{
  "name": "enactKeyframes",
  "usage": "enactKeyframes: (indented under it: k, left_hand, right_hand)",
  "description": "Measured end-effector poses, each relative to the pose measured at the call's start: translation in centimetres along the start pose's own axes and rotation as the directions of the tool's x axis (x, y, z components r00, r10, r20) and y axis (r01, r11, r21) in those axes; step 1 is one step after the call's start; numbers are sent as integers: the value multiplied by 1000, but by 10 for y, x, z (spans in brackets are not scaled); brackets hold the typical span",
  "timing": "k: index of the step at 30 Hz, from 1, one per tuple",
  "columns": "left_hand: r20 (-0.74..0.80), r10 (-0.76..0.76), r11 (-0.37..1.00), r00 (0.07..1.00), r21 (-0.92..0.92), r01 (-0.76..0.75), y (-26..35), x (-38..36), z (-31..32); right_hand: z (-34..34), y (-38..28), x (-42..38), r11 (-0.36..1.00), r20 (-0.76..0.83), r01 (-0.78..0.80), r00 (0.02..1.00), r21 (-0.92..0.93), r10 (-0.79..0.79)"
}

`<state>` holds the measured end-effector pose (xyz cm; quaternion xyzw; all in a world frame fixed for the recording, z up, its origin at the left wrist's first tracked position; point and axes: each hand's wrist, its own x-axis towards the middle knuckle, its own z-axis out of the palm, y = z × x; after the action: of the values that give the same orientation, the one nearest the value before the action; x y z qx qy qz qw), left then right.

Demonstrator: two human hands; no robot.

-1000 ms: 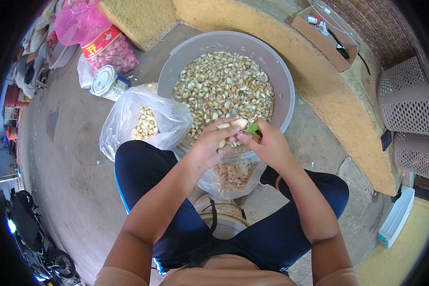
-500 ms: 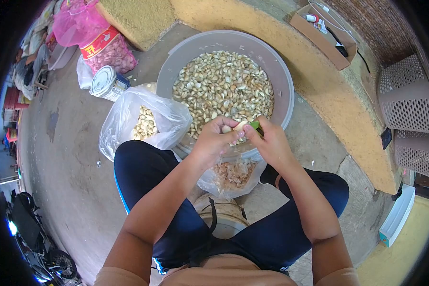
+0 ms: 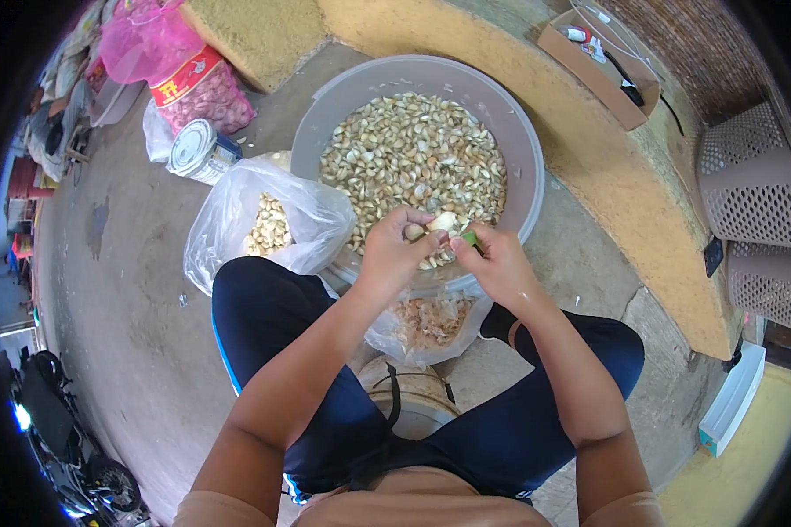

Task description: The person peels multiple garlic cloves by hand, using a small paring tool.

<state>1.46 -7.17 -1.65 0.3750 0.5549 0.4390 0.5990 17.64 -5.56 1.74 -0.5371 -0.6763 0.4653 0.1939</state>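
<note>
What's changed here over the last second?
The left hand has shifted slightly forward, curling more around pale garlic cloves. The right hand keeps the small green tool; nothing visibly released. The round grey plastic basin and clear plastic bag of cloves stayed put.

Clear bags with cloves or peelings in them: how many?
2: the clove bag at the tub's near left, the peelings bag at its near edge. Others may be hidden.

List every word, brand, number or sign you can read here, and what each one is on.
None can be read with certainty.
Red band on the pink mesh bag: large yellow marking, too blurred to read.
Lidded can: printed label, too small to read.
Cardboard box: no legible text on it.
</note>
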Motion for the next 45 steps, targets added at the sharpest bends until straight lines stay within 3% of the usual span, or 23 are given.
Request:
enactKeyframes:
  k: [3, 6, 9, 12, 15, 18, 22, 24, 27, 30, 39, 45]
  left_hand:
    - [-27, -68, 997, 997, 34, 69, 10, -1, 2]
    - [64, -169, 979, 984, -109, 175, 21, -4, 1]
    - [178, -226, 886, 958, -370, 278, 15, 1, -3]
    - [338, -214, 841, 916, -413, 349, 20, -1, -8]
    - [362, -194, 856, 912, -390, 338, 18, -1, -7]
    - [275, -252, 836, 928, -421, 352, 13, 0, -5]
    - [258, -279, 792, 925, -483, 374, 14, -2, -4]
    - [295, -252, 785, 922, -495, 373, 8, 0, -7]
    - [296, -245, 826, 923, -435, 359, 12, 1, -8]
    - [344, -252, 855, 905, -358, 374, 18, -1, -8]
    - [411, -234, 875, 881, -307, 376, 19, -1, -12]
    - [376, -227, 893, 898, -288, 346, 20, -1, -10]
  right_hand:
    - [-1, 3, 3, 996, -51, -26, 998, 81, 31]
    - [-3, 9, 5, 1000, -117, 19, 993, 21, -17]
    - [-3, 14, 6, 999, -95, 37, 995, 35, -34]
    - [0, 15, 6, 981, -16, 86, 996, 176, -84]
    - [2, 9, 4, 982, 30, 34, 999, 187, -40]
    - [6, 14, 6, 972, 47, -12, 999, 234, 0]
    - [11, 13, 3, 983, -11, 41, 999, 178, -39]
    - [10, 10, 2, 988, 18, 65, 997, 139, -69]
    - [1, 9, 4, 978, 25, -57, 998, 202, 53]
    - [-3, 14, 5, 926, 62, -43, 998, 375, 22]
    - [-6, 5, 1, 975, 81, 32, 995, 222, -51]
    - [-6, 5, 1, 976, 71, 24, 997, 214, -40]
